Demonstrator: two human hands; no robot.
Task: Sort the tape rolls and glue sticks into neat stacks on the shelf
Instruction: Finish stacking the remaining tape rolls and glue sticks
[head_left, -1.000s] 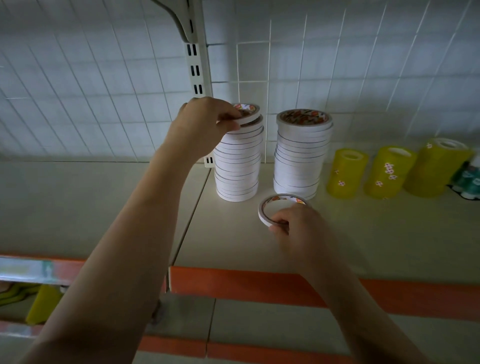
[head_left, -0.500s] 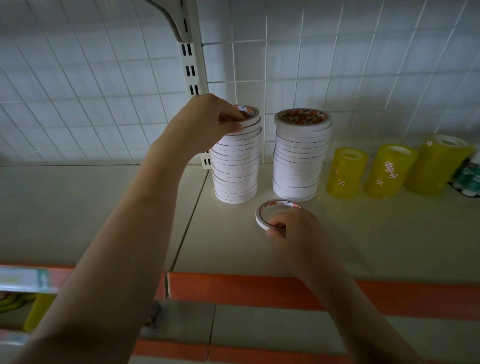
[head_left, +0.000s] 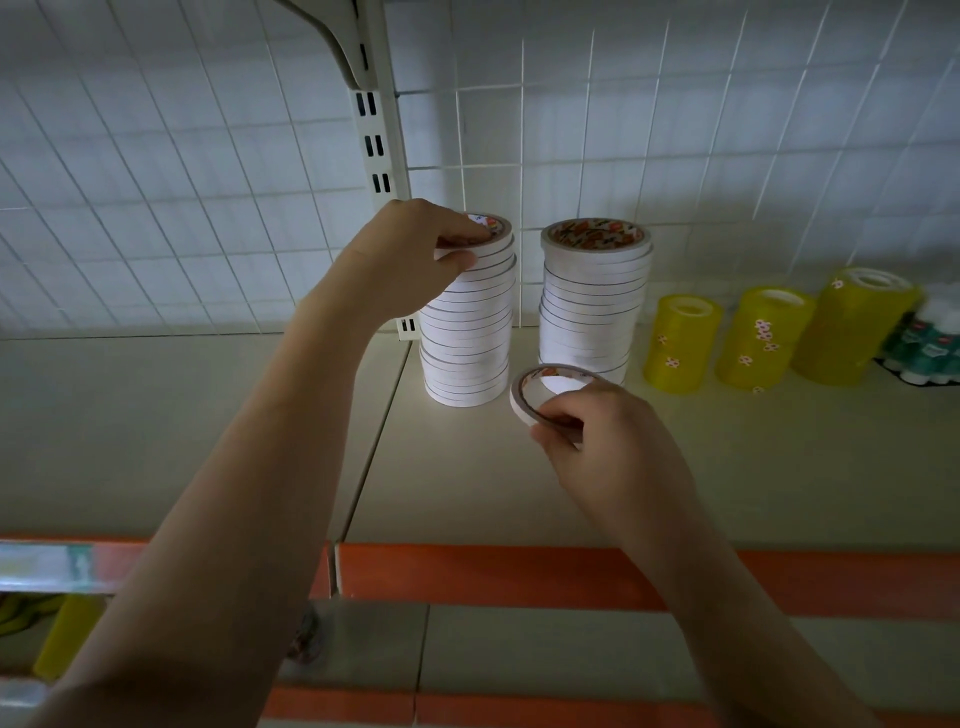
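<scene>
While the left hand (head_left: 410, 260) still pinches the top roll of the left tape stack (head_left: 470, 317) near the shelf's (head_left: 753, 467) back edge, little has changed. The right hand (head_left: 597, 436) pinches a loose tape roll (head_left: 540, 387), lifted slightly toward the stacks, probably next to go on.

No text can be read: the printed core labels atop the two white tape stacks (head_left: 592, 301), at 12 o'clock, are too blurred.

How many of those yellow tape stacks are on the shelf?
3, side by side right of the white stacks: the left one, the middle one and the right one. More may sit beyond the frame's right edge.
</scene>
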